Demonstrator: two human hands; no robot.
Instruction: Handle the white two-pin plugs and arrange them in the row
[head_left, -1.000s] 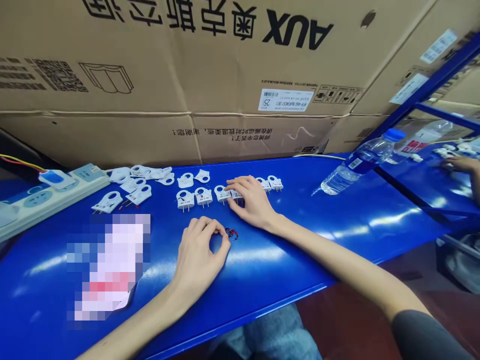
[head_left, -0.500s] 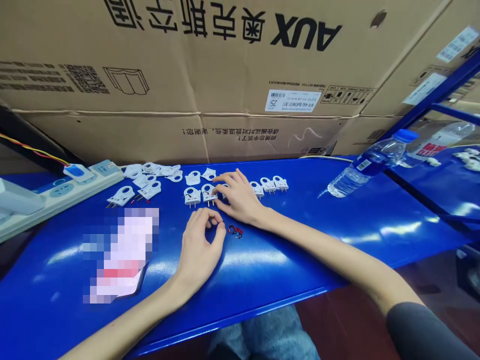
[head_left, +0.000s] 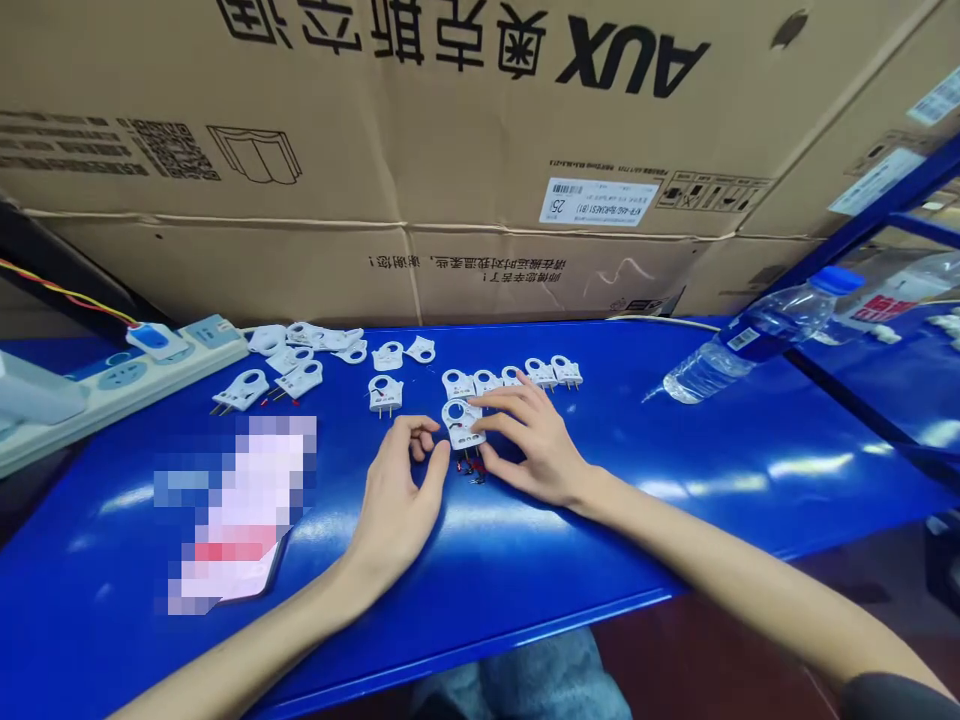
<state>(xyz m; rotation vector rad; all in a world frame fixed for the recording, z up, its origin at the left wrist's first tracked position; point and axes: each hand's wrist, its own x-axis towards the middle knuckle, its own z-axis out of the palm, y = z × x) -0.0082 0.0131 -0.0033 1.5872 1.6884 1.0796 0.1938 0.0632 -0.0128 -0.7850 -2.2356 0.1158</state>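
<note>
A white two-pin plug piece (head_left: 463, 428) with a ring-shaped top is gripped at its right side by the fingers and thumb of my right hand (head_left: 536, 440). Its pins point toward me. Just left of it, my left hand (head_left: 397, 500) is curled, thumb near the index finger; whatever those fingers may hold is too small to make out. Below the held plug lie small red and black wire pieces (head_left: 472, 470), partly covered. Behind it stands a row of similar white plugs (head_left: 566, 371). One more plug (head_left: 385, 393) sits farther left, above my left hand.
A pile of white plug parts (head_left: 300, 345) lies at the back left, beside a power strip (head_left: 124, 375). A blurred phone-like object (head_left: 240, 520) rests at left. Water bottles (head_left: 750, 340) lean at right. A large cardboard box (head_left: 450, 200) walls off the back of the blue table (head_left: 570, 580).
My right hand has taken a plug from the left part of the row and brought it right and nearer, over the wire pieces. The left hand stays almost in place.
</note>
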